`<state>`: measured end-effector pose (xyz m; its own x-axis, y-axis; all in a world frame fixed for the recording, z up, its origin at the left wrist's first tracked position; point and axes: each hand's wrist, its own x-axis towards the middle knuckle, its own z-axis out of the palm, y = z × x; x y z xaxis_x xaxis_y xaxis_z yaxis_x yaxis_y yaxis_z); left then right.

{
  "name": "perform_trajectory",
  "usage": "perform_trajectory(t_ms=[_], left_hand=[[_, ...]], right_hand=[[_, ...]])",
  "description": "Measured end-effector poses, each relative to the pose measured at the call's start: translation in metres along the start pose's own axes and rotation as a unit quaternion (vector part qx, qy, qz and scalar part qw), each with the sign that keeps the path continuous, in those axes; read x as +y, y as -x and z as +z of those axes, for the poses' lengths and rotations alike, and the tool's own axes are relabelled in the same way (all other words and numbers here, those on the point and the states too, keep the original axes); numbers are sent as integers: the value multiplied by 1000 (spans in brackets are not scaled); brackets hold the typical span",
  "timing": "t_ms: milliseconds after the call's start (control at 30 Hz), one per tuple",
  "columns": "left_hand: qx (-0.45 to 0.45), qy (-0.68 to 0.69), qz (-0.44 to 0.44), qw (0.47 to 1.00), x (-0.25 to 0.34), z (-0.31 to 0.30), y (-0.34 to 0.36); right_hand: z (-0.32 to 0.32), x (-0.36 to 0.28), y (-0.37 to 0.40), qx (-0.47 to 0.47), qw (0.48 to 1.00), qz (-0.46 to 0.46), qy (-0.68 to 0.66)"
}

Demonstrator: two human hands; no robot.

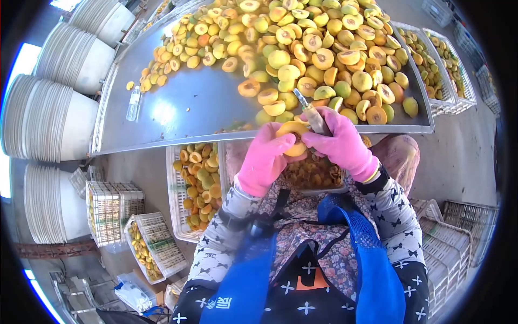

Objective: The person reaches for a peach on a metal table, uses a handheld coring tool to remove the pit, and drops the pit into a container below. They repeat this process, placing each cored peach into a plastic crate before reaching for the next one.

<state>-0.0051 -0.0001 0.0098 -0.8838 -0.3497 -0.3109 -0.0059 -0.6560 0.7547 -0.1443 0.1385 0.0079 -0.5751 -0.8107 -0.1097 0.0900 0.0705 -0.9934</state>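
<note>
My left hand [264, 160], in a pink glove, is closed around a halved yellow peach [293, 129] with its cut face and dark centre showing. In my right hand [341, 141], also gloved in pink, is a short pitting knife [312, 114]; its metal blade points up and away from me. The right fingertips meet the peach half at its right side. Both hands are at the near edge of a metal table [178, 125], over a container of brown scraps [315, 171]. On the table lies a large heap of peach halves [318, 56].
A crate of peach halves [200, 186] stands below the table, left of my lap. A clear bottle [133, 102] lies on the table's left side. More filled crates [431, 65] stand at the right. Stacked white tubs [48, 119] line the left, near other crates [154, 245].
</note>
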Motion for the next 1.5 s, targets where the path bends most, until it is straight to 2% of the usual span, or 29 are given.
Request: perform_trajectory(t_ms=[33, 67, 100, 200, 300, 400, 500, 600, 867, 967, 1100, 1200, 1233, 1300, 1333, 1400, 1433, 1500], left_hand=[[-20, 17, 21, 999, -1, 0, 1], [-40, 33, 43, 998, -3, -1, -1], [-58, 51, 67, 995, -6, -4, -4], [-50, 5, 104, 993, -10, -11, -2], [-53, 97, 114, 987, -13, 10, 1], [-63, 138, 87, 985, -17, 0, 0], [-43, 143, 62, 987, -19, 1, 4], [-66, 140, 93, 983, -21, 1, 3], [31, 52, 133, 989, -31, 10, 6], [55, 61, 130, 988, -34, 11, 6], [109, 21, 149, 983, -31, 24, 5], [118, 0, 211, 970, -29, 28, 4], [184, -80, 235, 951, -32, 31, -1], [114, -166, 195, 960, -23, 17, -4], [79, -208, 171, 960, -20, 11, -3], [61, -198, 86, 974, -12, 13, 2], [52, -193, 45, 979, -9, 13, 3], [-33, -172, 80, 981, -7, 5, 3]], right_hand=[[3, 3, 3, 39, 996, -50, 64], [6, 6, 8, 85, 977, -140, 138], [9, 9, 14, 146, 940, -220, 215], [18, 15, 39, 101, 924, -266, 255], [23, 29, 42, 87, 903, -259, 331], [19, 34, 41, 70, 883, -246, 394], [20, 28, 44, 62, 862, -249, 438], [21, 27, 43, 55, 839, -254, 478], [22, 34, 44, 9, 831, -220, 511], [24, 45, 44, -54, 877, -185, 441], [34, 45, 54, -50, 947, -217, 229], [43, 36, 54, -63, 980, -97, 163], [46, 36, 55, -46, 974, -119, 186], [50, 39, 56, -10, 959, -164, 231], [48, 43, 56, -37, 964, -160, 211], [40, 50, 53, -96, 969, -150, 170], [35, 17, 53, -198, 970, 139, -16], [29, 4, 53, -277, 925, 203, -162]])
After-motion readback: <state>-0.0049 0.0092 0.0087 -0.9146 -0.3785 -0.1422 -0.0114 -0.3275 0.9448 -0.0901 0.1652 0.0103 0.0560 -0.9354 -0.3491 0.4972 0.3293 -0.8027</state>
